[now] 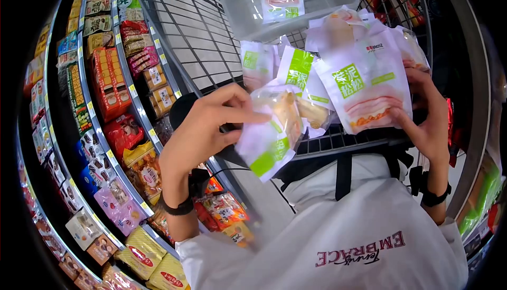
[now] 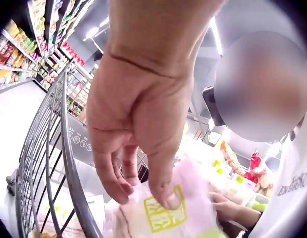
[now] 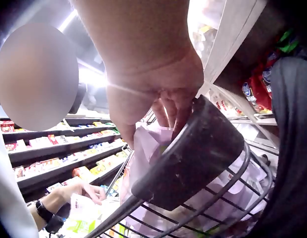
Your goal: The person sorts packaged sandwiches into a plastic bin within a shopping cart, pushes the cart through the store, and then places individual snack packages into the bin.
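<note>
My left hand point(image 1: 203, 124) pinches a white-and-green bread packet point(image 1: 264, 155) at its upper left side, over the near end of the shopping cart. A clear part of that packet shows pale bread rolls. In the left wrist view, thumb and fingers press on the packet's printed face point(image 2: 166, 215). My right hand point(image 1: 430, 118) grips a larger white packet point(image 1: 364, 87) by its right edge, thumb in front. Several similar packets point(image 1: 298, 71) lie behind and between the two. The right wrist view shows the right hand point(image 3: 156, 96) just behind the cart's dark handle piece point(image 3: 193, 153).
A translucent plastic bin point(image 1: 237, 13) sits in the wire cart point(image 1: 185, 31), with one packet point(image 1: 282, 5) inside. Shelves of packaged snacks point(image 1: 111, 84) run along the left. A grey shelf edge point(image 1: 486, 110) stands close on the right.
</note>
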A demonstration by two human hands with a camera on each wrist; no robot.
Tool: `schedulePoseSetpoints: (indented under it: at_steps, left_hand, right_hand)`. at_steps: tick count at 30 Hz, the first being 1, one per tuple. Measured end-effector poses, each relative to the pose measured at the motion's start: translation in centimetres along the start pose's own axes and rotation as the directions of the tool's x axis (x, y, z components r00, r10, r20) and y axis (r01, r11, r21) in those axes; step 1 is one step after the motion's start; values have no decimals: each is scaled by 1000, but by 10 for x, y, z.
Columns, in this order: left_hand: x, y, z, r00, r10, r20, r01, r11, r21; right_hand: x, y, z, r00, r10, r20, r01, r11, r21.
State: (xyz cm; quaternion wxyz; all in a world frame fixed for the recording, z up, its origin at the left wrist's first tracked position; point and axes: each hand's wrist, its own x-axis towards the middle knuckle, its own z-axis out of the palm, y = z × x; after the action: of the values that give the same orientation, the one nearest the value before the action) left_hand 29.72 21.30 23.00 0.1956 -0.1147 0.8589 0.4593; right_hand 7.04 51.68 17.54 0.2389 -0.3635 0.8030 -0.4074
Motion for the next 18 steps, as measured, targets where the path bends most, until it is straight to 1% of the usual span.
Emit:
schedulePoseSetpoints:
  at_steps: [1,2,3,4,5,6,7,8,9,11,12,14,18]
  left_hand:
    - [3,2,0,1000,14,-6,-13,997,76]
    - [7,2,2,1000,17,-3,-17,997,76]
    - [14,3,5,980,168,-108,-155,980,124]
    - [20,2,8,927,317,-202,-281,941,186]
    - [26,-3,12,908,337,-250,-319,941,108]
    - [29,-5,17,917,234,-322,-268,961,-64]
    - [26,-2,19,947,29,-319,-97,975,-198]
    - [24,1,21,941,-176,-289,76,942,-326]
    - [28,-1,24,941,-174,-289,74,943,-325]
    - [38,-10,35,914,-190,-359,-43,833,-552]
    - [41,-12,41,915,-188,-356,-43,833,-551]
    - [44,-16,50,868,-249,-429,-119,735,-667]
    - [44,-21,56,831,-273,-484,-150,729,-668]
  right_hand:
    - [0,1,-1,1000,-2,5,2,1000,-6]
    - [0,2,-1,1000,-4,11,4,1000,-9]
    - [0,1,-2,1000,-4,9,4,1000,-9]
    - [0,1,-1,1000,-2,5,2,1000,-4]
    - [0,0,-1,1000,0,1,0,1000,1]
    - [0,-1,0,1000,1,1,-1,1000,2]
    - [0,-1,0,1000,8,0,-8,1000,-3]
    - [0,-1,0,1000,15,-1,-15,1000,-8]
    - [0,0,-1,1000,15,-3,-15,1000,-8]
    - [0,2,-2,999,30,12,-30,999,-26]
    - [1,0,-2,999,33,10,-33,999,-26]
    - [2,-5,-2,999,42,-9,-42,999,23]
    - [2,-4,0,1000,23,-15,-22,1000,19]
